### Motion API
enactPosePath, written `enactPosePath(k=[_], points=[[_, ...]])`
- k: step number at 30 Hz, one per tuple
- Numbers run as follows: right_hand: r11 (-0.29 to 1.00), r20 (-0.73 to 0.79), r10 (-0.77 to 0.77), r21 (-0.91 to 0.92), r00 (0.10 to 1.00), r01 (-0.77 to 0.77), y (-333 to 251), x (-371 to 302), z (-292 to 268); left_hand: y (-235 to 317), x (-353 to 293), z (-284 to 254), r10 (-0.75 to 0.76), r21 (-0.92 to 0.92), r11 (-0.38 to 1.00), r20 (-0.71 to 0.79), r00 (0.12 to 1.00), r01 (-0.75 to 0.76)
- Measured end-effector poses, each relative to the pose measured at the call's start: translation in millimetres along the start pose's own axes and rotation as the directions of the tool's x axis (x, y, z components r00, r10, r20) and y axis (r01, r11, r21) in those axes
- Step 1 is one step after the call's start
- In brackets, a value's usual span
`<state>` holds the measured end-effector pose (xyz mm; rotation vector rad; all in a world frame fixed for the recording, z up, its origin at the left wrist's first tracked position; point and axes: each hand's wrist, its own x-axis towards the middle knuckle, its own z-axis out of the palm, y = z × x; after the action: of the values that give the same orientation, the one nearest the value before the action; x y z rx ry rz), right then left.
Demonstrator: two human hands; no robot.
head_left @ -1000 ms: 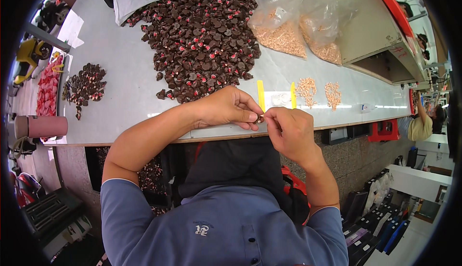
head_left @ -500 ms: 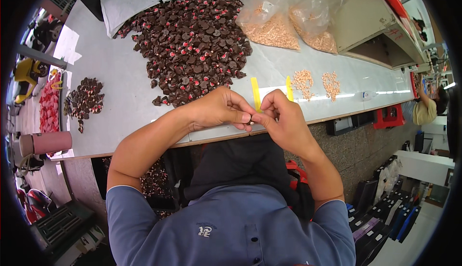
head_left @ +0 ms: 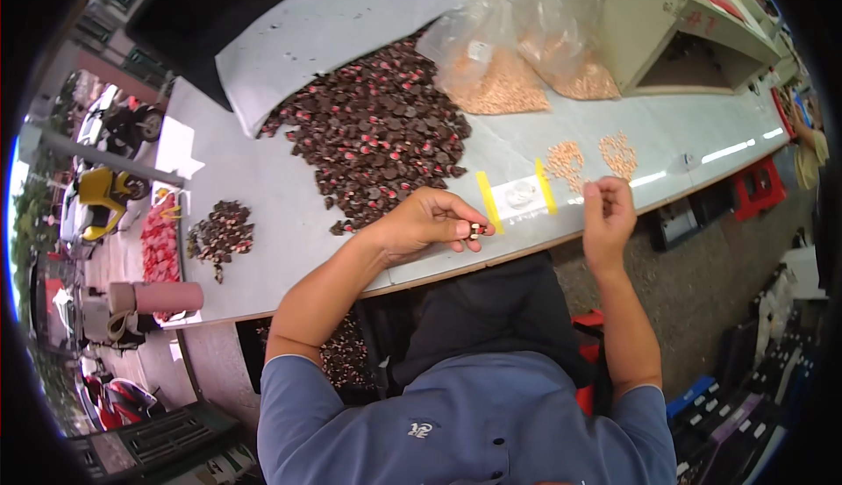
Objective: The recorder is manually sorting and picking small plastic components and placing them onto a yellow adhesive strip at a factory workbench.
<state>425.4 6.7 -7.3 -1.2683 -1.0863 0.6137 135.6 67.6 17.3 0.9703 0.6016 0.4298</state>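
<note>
My left hand (head_left: pixel 419 224) is closed in a pinch above the table's near edge. Between its thumb and fingers sits a small dark piece (head_left: pixel 475 231) with pale bits on it. To the right, my right hand (head_left: pixel 609 224) has thumb and fingertips together beside a small pile of pale, tan pieces (head_left: pixel 566 163); what they hold, if anything, is too small to see. A second pile of pale pieces (head_left: pixel 617 155) lies just beyond that hand. Past my left hand spreads a large heap of dark pieces (head_left: pixel 377 130) with red or pink faces.
Yellow strips flank a printed white sheet (head_left: pixel 519 196). Farther back are clear bags of pale pieces (head_left: pixel 498 89) and an open-fronted beige box (head_left: pixel 645 29). At left, a smaller dark pile (head_left: pixel 223 232) lies near a pink cylindrical container (head_left: pixel 168 296). Another person (head_left: pixel 809 156) is far right.
My hands have come apart. The right one has moved right to the pale pile, while the left keeps the dark piece. The whole view has shifted and tilted.
</note>
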Motion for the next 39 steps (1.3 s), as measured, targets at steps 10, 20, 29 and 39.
enactPosePath(k=[10,20,29,39], points=[[0.938,0.031,-0.21,-0.276,0.977,0.21,50.0,0.5,-28.5,43.5,-64.0,-34.4,0.569,0.625,0.747,-0.425,0.704,-0.228],[0.918,0.079,-0.306,-0.238,0.949,0.316,45.0,4.4,-14.7,16.7,-195.5,-130.3,0.819,0.516,-0.172,-0.399,0.413,0.839],[0.911,0.081,-0.311,-0.259,0.947,0.321,45.1,4.8,-17.3,11.8,-153.0,-55.1,0.649,0.91,0.24,-0.409,0.642,0.337],[0.942,0.076,-0.212,-0.248,0.974,0.224,35.2,2.9,-15.8,-2.8,-151.5,-55.5,0.613,0.959,0.149,-0.281,0.738,0.241]])
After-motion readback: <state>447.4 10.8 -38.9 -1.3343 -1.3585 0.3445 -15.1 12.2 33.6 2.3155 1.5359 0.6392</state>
